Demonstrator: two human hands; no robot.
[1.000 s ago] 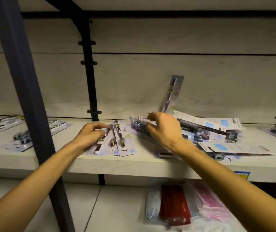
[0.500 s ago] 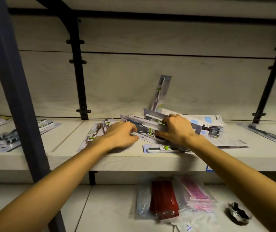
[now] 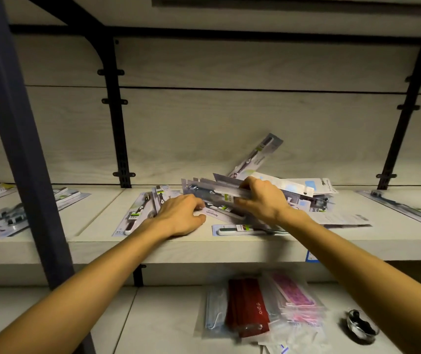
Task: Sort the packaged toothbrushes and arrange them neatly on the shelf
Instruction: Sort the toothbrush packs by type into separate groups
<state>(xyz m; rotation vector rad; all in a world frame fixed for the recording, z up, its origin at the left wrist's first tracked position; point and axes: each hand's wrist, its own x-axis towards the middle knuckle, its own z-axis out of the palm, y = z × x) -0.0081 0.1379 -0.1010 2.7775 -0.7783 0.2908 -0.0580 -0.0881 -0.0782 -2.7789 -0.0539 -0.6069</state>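
A person's right hand (image 3: pixel 261 200) closes around a long grey toothbrush pack (image 3: pixel 212 191), fingers (image 3: pixel 249 182) curled over its upper edge and thumb beneath, lifting it at a slant off the heap of packaged toothbrushes (image 3: pixel 303 198) in the middle of the pale wooden shelf (image 3: pixel 204 249). The left hand (image 3: pixel 182 215) lies palm down just left of the heap, fingertips bent onto a white card printed "Nippon" (image 3: pixel 213 213); whether it pinches the card or only presses it cannot be told.

Left of the heap, touching the left hand's wrist side, a small row of packs (image 3: pixel 137 213) lies flat, running front to back. In front of the heap, near the shelf's edge, a single pack with a white handle and green label (image 3: pixel 240 229) lies crosswise, partly under the right wrist. Behind the heap one pack (image 3: pixel 257 157) leans tilted against the back panel. Far right of the heap a lone pack (image 3: pixel 406 209) lies at an angle; far left, beyond the dark blue upright (image 3: pixel 17 139), more packs (image 3: pixel 12 215) rest flat.

Below the heap, on the lower shelf, sit a red pouch (image 3: pixel 249 306), bagged face masks in blue (image 3: pixel 213 312) and pink (image 3: pixel 293 296), and a small glass dish (image 3: pixel 361 327).
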